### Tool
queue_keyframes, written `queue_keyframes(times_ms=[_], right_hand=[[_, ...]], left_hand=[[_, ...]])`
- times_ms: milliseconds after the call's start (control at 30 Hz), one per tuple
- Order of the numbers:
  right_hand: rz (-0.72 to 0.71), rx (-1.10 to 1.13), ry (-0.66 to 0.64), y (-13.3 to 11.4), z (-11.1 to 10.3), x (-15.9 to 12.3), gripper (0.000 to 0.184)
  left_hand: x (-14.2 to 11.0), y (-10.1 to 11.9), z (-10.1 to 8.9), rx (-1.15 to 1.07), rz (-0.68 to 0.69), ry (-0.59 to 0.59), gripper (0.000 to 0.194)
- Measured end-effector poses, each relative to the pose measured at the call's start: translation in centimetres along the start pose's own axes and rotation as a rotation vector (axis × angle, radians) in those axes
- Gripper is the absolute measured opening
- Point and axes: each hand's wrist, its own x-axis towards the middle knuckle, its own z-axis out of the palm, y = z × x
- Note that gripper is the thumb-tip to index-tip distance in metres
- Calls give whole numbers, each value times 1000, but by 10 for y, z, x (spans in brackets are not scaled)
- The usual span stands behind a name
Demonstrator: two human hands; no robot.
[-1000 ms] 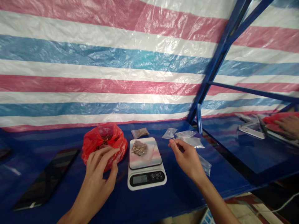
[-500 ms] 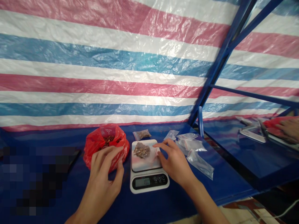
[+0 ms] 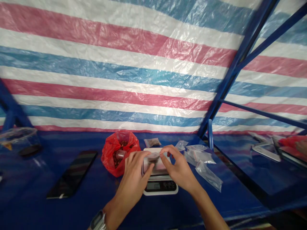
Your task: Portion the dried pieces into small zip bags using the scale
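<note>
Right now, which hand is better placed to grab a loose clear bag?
Probably the right hand: the clear plastic bags lie just beside it. The left hand sits nearer the red plastic bag. Both pinch a small bag.

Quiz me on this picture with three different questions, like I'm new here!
1. On which side does the person wear the silver watch?
A) right only
B) left only
C) both
2. True or false: the black phone lies to the left of the red bag.
3. Fill in the blank: the left hand and right hand meet at a small clear bag over the pan of a white digital ____.

Key: 1: B; 2: true; 3: scale.
</note>
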Motion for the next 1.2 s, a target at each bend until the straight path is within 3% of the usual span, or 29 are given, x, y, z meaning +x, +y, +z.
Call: queue_keyframes(times_ms=[100, 333, 467, 600, 1067, 1200], right_hand=[[104, 118, 11, -16, 2, -2, 27], [150, 327, 48, -26, 14, -6, 37], [159, 324, 58, -26, 22, -7, 37], [152, 319, 31, -27, 22, -7, 37], [157, 433, 59, -41, 25, -4, 46], [135, 436, 55, -50, 24, -3, 42]], left_hand=[[6, -3, -3, -256, -154, 71, 31], [12, 8, -18, -579, -253, -134, 35], [10, 10, -15, -620, -271, -76, 37], [10, 13, -14, -670, -272, -111, 36], [10, 31, -26, -589, -256, -4, 37], [11, 36, -31, -596, -245, -22, 39]])
